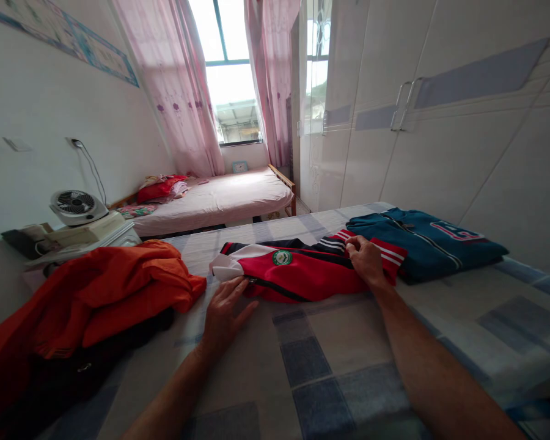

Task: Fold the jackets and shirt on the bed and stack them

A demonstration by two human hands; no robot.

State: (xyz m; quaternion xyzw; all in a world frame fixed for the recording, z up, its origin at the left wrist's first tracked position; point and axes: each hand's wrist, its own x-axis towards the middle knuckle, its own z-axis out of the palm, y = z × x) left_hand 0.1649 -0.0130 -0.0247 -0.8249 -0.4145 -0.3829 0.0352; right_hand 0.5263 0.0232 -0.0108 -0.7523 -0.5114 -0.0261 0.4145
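Note:
A red jacket [323, 275] with white and black panels, a round green badge and a black zip lies partly folded on the checked bedsheet [302, 360]. My left hand [224, 311] rests open at its near left edge, thumb apart and fingertips by the zip end. At the right, my right hand [365, 260] is closed in a pinch on the jacket, beside the striped red and black ribbing. Just past that hand, a folded teal zip-up top [433, 241] with a letter patch touches or nearly touches the jacket.
To the left, an orange garment [137, 293] is heaped over a black one [68, 382]. A small fan [76, 205] stands on a cluttered surface behind. A second bed [229, 198] is under the window, and a white wardrobe [371, 159] lines the right side.

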